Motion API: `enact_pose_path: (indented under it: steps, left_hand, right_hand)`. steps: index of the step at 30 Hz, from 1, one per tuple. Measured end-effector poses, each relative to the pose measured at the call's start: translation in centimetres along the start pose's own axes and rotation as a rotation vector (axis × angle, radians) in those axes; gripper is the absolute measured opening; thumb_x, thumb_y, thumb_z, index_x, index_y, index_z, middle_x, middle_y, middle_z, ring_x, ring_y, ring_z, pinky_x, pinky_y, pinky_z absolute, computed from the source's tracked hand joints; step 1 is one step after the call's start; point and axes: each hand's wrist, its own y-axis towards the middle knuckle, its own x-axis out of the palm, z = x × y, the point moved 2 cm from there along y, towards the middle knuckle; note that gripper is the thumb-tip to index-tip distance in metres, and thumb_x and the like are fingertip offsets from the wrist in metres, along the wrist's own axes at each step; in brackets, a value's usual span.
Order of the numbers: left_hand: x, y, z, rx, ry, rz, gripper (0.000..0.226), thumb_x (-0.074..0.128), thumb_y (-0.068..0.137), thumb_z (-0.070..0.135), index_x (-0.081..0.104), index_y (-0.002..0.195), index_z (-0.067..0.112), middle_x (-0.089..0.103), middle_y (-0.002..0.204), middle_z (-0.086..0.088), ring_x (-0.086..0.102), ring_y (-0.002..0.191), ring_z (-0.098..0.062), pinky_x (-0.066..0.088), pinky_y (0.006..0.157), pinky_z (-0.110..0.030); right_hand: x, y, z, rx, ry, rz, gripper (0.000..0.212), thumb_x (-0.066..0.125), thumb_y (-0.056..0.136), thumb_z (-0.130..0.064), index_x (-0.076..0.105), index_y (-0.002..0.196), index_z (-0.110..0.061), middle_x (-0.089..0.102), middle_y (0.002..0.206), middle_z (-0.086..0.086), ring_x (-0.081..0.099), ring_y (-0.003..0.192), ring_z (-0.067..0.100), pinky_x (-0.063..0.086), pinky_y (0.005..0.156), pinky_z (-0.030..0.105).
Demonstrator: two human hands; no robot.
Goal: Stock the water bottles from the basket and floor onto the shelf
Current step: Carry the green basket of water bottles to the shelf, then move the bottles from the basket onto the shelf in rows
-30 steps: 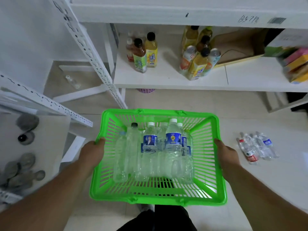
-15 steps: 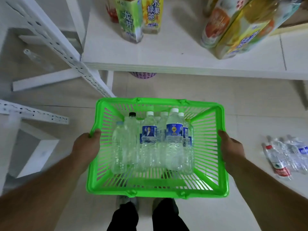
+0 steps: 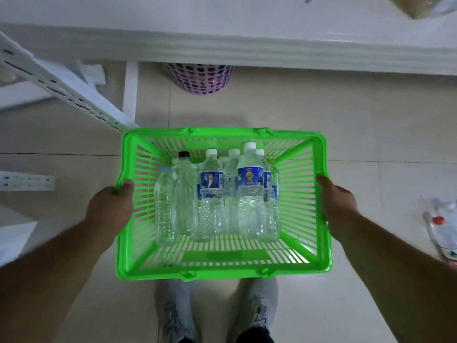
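Observation:
A bright green slatted basket (image 3: pixel 223 271) hangs in front of me above the tiled floor, held by both sides. My left hand (image 3: pixel 108 209) grips its left rim and my right hand (image 3: pixel 338 204) grips its right rim. Inside lie several clear water bottles (image 3: pixel 249 191), most with white caps and blue labels, one with a black cap (image 3: pixel 184 154). More water bottles (image 3: pixel 445 226) lie on the floor at the far right. The white shelf (image 3: pixel 222 28) spans the top of the view, just beyond the basket.
A purple perforated bin (image 3: pixel 200 78) stands under the shelf. A white perforated rack upright (image 3: pixel 61 87) slants across the left. A yellowish drink bottle (image 3: pixel 418 6) shows at the shelf's top right. My grey shoes (image 3: pixel 173 315) are below the basket.
The view has moved forward and tilted down: the shelf edge is now close overhead, the drinks on it have mostly left the frame. Both hands still hold the basket.

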Motion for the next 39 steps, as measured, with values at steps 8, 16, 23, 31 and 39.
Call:
enact_pose_path:
  steps: [8,16,23,31,39]
  left_hand:
    - [1.8,2.1,-0.5,-0.025,-0.007,-0.003,0.065,0.036,0.101,0.051,0.063,0.098,-0.009,0.061,0.099,-0.035,0.057,0.088,-0.045,0.04,0.073,-0.04]
    - [0.4,0.7,1.2,-0.043,-0.038,0.102,0.045,0.064,0.086,0.039,0.063,0.107,-0.001,0.066,0.106,-0.029,0.063,0.099,-0.045,0.052,0.087,-0.046]
    - [4.9,-5.0,7.1,0.24,-0.228,-0.118,0.042,0.071,0.087,0.026,0.058,0.12,0.004,0.062,0.116,-0.011,0.063,0.101,-0.028,0.048,0.086,-0.032]
    - [11.0,-4.9,10.0,0.04,-0.17,-0.353,0.033,0.072,0.084,0.038,0.057,0.1,0.014,0.056,0.078,0.005,0.054,0.07,-0.016,0.037,0.062,-0.023]
    - [14.7,-4.0,9.2,-0.085,0.034,-0.399,0.063,0.077,0.075,0.052,0.061,0.118,0.01,0.072,0.106,-0.012,0.07,0.094,-0.029,0.055,0.077,-0.032]
  right_hand:
    - [1.6,1.5,-0.1,-0.002,-0.049,-0.028,0.047,0.059,0.089,-0.056,0.061,0.077,-0.011,0.061,0.078,0.01,0.058,0.073,0.029,0.048,0.074,0.039]
    - [0.6,-2.3,-2.4,-0.341,-0.317,0.215,0.052,0.063,0.089,-0.046,0.058,0.126,-0.01,0.063,0.124,0.013,0.057,0.118,0.036,0.044,0.103,0.044]
    - [5.8,-6.3,-4.4,-0.308,-0.378,-0.235,0.07,0.068,0.083,-0.058,0.05,0.135,-0.014,0.063,0.117,0.001,0.061,0.102,0.022,0.044,0.083,0.029]
    - [10.4,-4.1,-5.5,-0.254,-0.444,-0.315,0.052,0.065,0.079,-0.063,0.055,0.092,-0.013,0.058,0.073,-0.006,0.057,0.066,0.015,0.038,0.057,0.027]
    - [12.6,-2.4,-6.5,-0.264,-0.565,-0.282,0.065,0.061,0.065,-0.081,0.061,0.088,-0.02,0.067,0.08,-0.004,0.067,0.082,0.023,0.054,0.075,0.033]
